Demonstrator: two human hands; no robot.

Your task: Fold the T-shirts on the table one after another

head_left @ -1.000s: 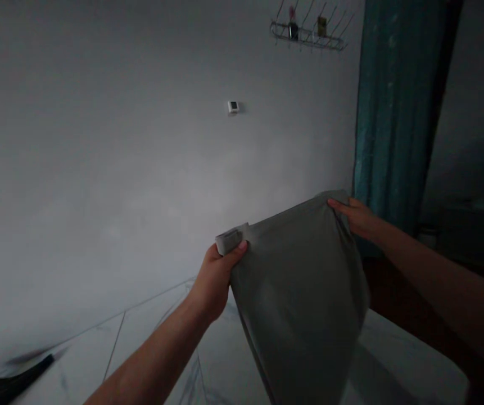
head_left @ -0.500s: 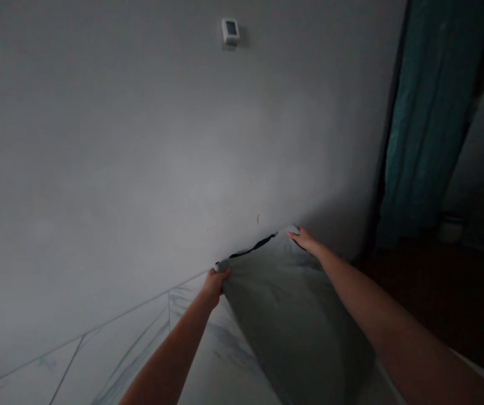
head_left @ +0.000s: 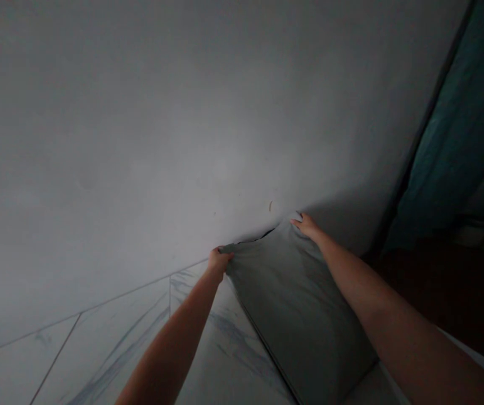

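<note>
A grey-green cloth (head_left: 296,304) stretches from the wall toward me over pale marble-look tiles (head_left: 140,326), its far edge raised along the wall. My left hand (head_left: 220,261) grips its far left corner, the thumb on top and the fingers folded around the edge. At the far right corner, my right hand (head_left: 308,226) pinches the cloth between thumb and fingers. A thin dark strip shows along the far edge between the two hands. Whatever lies beneath the cloth is hidden.
A plain grey wall (head_left: 174,124) rises behind the cloth, with small marks on it. To the right hangs a teal curtain (head_left: 456,129), and below it is a dark reddish floor (head_left: 431,281). The light is dim.
The view has tilted down and turned left, so the white box on the wall is out of sight. Both hands keep hold of the cloth, and less of its dark edge strip shows.
</note>
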